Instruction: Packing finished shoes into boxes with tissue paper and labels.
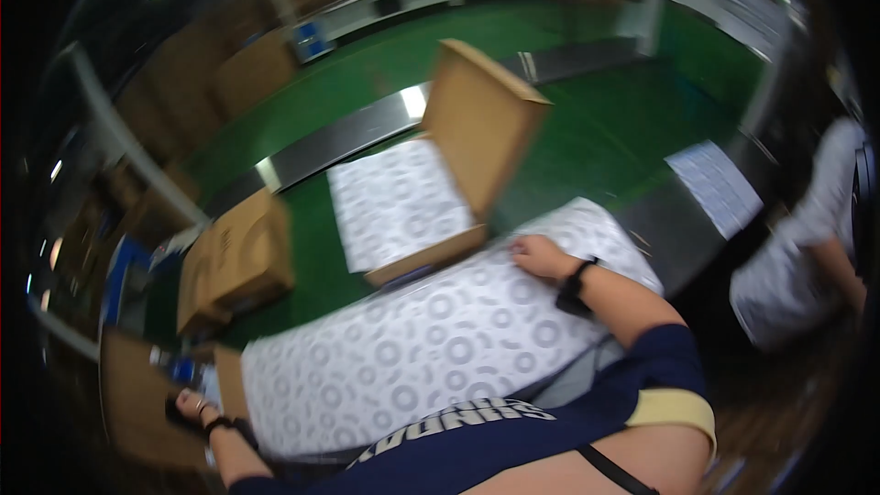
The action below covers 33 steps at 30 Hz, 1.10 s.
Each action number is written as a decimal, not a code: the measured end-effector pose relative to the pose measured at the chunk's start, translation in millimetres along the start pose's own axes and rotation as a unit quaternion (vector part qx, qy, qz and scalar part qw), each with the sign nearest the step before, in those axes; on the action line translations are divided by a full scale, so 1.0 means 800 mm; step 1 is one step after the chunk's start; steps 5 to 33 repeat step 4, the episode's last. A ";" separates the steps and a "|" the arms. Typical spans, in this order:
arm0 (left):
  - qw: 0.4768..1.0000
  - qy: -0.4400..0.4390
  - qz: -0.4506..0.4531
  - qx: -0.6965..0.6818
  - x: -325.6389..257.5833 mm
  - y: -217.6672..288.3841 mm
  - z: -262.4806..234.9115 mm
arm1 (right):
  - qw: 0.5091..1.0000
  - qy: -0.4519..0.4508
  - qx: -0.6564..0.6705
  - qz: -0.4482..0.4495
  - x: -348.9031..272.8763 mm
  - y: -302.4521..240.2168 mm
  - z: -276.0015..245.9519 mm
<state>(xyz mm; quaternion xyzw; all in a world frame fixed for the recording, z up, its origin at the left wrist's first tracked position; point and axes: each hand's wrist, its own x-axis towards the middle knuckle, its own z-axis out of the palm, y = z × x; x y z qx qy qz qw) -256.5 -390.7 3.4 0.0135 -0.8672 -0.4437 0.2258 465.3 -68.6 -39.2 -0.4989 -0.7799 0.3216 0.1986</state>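
A large white sheet of wrapping paper (403,339) with grey rings and arcs spreads across the surface in front of me. At its far edge, right of the middle, my right hand (543,258) lies with curled fingers closed on the paper. A black band is around that wrist. My left hand (191,405) is at the lower left, beside an open cardboard box (234,383). Its fingers are closed around something small and dark that I cannot make out. Blue and white items (186,369) sit near that hand, blurred.
Beyond the sheet stands an open cardboard carton (486,119), lid raised, with matching paper (399,202) over it. A closed brown carton (238,257) is at left. Patterned paper (715,185) lies at right, near another person (816,238). A metal strip (348,139) crosses the green surface.
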 end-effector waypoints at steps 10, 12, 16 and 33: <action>0.922 -0.121 0.163 -0.329 -0.010 0.155 0.051 | 0.954 -0.172 -0.247 -0.003 0.040 -0.044 -0.032; 0.922 -0.121 0.163 -0.329 -0.010 0.155 0.051 | 0.954 -0.172 -0.247 -0.003 0.040 -0.044 -0.032; 0.922 -0.121 0.163 -0.329 -0.010 0.155 0.051 | 0.954 -0.172 -0.247 -0.003 0.040 -0.044 -0.032; 0.922 -0.121 0.163 -0.329 -0.010 0.155 0.051 | 0.954 -0.172 -0.247 -0.003 0.040 -0.044 -0.032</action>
